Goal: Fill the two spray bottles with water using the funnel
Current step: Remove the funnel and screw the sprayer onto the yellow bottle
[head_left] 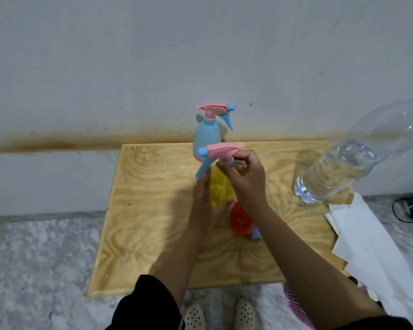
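A yellow spray bottle stands near the middle of the wooden table. My left hand holds its body from the left side. My right hand pinches the collar of its pink-and-blue spray head at the bottle's neck. Behind it, close to the wall, a blue spray bottle stands upright with its own pink spray head on. An orange funnel lies on the table just behind my right forearm, partly hidden. At the right, a large clear water bottle, partly full, stands on the table.
White paper or cloth hangs over the table's right edge. A pink perforated basket sits on the floor under my right arm. A dark cable lies on the floor at the far right. A grey wall rises directly behind the table.
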Tool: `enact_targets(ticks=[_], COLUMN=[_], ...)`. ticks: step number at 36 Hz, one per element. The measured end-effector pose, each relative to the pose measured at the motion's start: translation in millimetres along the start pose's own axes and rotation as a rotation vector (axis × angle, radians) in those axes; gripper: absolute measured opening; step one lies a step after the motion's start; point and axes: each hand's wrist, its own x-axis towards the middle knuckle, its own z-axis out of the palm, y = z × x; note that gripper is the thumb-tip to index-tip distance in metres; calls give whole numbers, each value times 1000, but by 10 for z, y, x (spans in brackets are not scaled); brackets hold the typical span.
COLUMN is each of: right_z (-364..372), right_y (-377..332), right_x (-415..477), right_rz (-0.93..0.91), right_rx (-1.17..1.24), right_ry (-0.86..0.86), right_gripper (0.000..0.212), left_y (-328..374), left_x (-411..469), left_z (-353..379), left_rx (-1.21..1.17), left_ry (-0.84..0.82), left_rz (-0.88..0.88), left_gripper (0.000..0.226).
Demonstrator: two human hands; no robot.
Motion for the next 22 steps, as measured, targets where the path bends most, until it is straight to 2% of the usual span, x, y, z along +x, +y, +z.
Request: enact_targets(ticks=[4,7,14,17,22], right_z=[-19,-47,-116,-121,-143], right_y=[-61,-139,-429,-596,-763], right_x=[53,95,238,219,222], right_rz=[47,61,47,71,90], right_rx=[32,76,158,257,381], right_ry=[54,6,-76,-120,-172], right_gripper=[35,35,8,16,12], left_y=[42,155,450,572,677], left_x=[54,57,66,108,121], left_z=[-87,-189,-444,-542,-683], left_rx=[43,29,17,-35,-102], left_ry=[-85,-122,-237,-266,-309], left_rz=[108,187,267,228,173], left_gripper=[103,103,90,89,92])
